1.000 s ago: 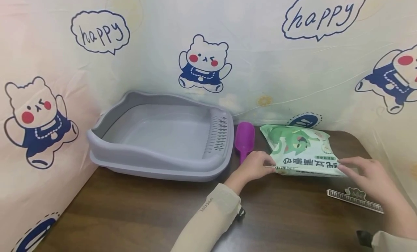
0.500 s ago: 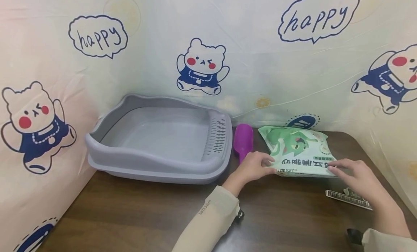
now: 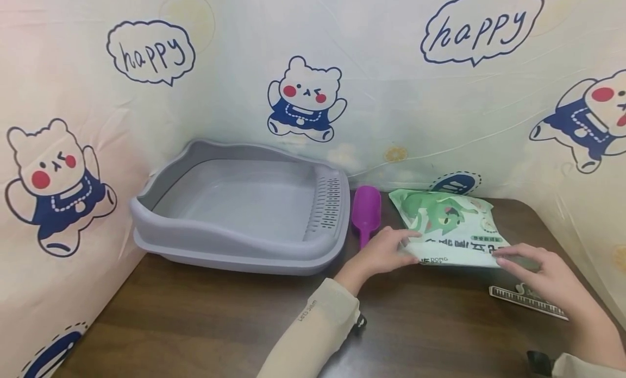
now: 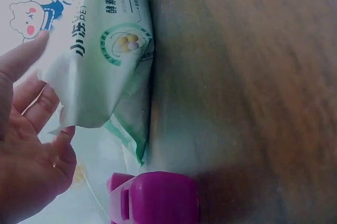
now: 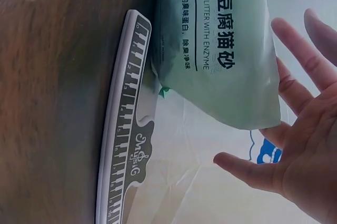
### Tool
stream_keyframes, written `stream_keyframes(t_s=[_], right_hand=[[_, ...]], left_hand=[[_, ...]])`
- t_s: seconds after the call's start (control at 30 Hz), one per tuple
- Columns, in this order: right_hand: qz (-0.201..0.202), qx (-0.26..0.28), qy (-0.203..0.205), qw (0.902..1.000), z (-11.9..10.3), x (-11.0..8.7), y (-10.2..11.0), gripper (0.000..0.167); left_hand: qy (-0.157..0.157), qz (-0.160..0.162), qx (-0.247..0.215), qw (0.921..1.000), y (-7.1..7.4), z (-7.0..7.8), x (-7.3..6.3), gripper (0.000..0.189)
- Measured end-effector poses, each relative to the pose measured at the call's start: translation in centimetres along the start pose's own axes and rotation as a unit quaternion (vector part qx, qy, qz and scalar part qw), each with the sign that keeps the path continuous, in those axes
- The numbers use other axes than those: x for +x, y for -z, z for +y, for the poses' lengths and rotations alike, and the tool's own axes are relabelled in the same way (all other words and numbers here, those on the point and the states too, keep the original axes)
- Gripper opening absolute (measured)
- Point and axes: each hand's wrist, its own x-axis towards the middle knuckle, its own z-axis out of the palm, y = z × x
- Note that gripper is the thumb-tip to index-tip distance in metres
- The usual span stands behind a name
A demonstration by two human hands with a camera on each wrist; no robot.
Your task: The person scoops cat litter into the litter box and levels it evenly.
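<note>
A pale green bag of tofu cat litter (image 3: 450, 226) lies on the table at the right in the head view, its near edge facing me. My left hand (image 3: 383, 253) is at the bag's near left corner; in the left wrist view its fingers (image 4: 39, 105) lie behind the corner and the thumb stands apart. At the near right corner, my right hand (image 3: 548, 269) touches the edge with spread fingertips. The right wrist view shows its fingers (image 5: 303, 55) extended along the bag's end.
A large grey litter box (image 3: 235, 253) with a slotted end fills the left. Between box and bag lies a purple scoop (image 3: 367, 207). A flat piano-key patterned strip (image 5: 129, 124) marked Music lies partly behind my right wrist. A printed curtain (image 3: 381, 95) stands behind.
My right hand has shifted slightly left and lower along the bag's edge. The bag's near end has bent, so its front lettering shows differently. My left hand stays at its corner.
</note>
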Motion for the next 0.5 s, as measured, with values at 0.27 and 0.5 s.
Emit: stream_keyframes(t_s=[0.27, 0.5], right_hand=[[-0.003, 0.0, 0.048, 0.9988, 0.0, 0.8, -0.5, 0.011], [-0.042, 0.004, 0.109, 0.9932, -0.7, 2.0, -0.8, 0.03]], left_hand=[[-0.011, -0.021, -0.021, 0.9995, 0.3, 0.1, -0.2, 0.033], [0.004, 0.005, -0.057, 0.9984, 0.2, 0.0, 0.3, 0.041]])
